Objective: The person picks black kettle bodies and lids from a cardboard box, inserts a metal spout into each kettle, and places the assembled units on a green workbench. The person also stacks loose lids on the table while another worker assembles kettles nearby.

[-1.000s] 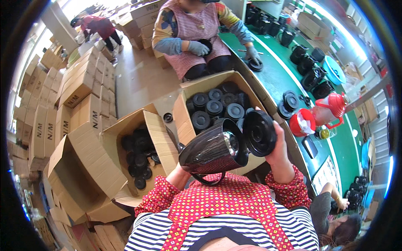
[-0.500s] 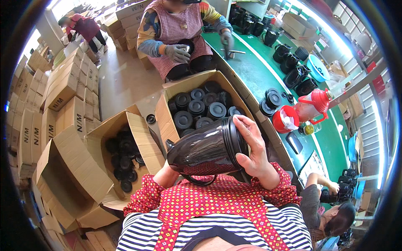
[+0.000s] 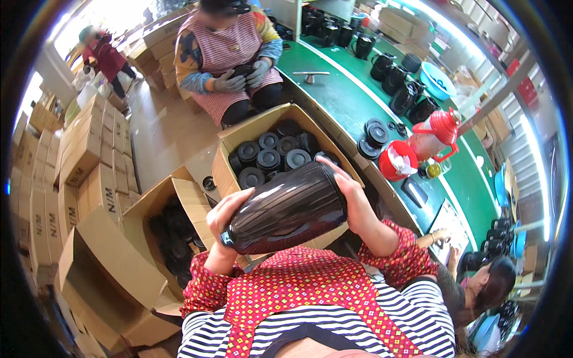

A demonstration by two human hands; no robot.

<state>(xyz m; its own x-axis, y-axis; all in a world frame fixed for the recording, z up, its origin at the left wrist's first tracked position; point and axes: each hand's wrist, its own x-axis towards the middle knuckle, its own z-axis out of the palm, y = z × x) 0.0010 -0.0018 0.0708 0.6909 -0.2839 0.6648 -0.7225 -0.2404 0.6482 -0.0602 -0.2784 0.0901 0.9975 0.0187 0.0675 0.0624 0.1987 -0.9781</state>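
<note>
A glossy black jug (image 3: pixel 286 209) with a ribbed body lies sideways between my hands, in front of my red patterned apron. My left hand (image 3: pixel 225 221) is closed round its narrower left end, the thumb hidden. My right hand (image 3: pixel 358 206) presses on the wider right end, fingers curled over the rim. Just beyond the jug stands an open cardboard box (image 3: pixel 227 156) of round black lids (image 3: pixel 268 159). Left of it, another open carton (image 3: pixel 194 200) holds more dark round parts.
A co-worker opposite holds a dark round part (image 3: pixel 243 71) in gloved hands. On the green workbench (image 3: pixel 334 89) at right are black jugs (image 3: pixel 394 80), a red flask (image 3: pixel 433 140), a red bucket (image 3: pixel 398 161) and a blue basin (image 3: pixel 437 80). Stacked cartons (image 3: pixel 89 143) line the left.
The jug has turned about its length, and its handle no longer shows. My left hand has come up over its left end. The co-worker's outstretched hand has returned from the bench to their lap.
</note>
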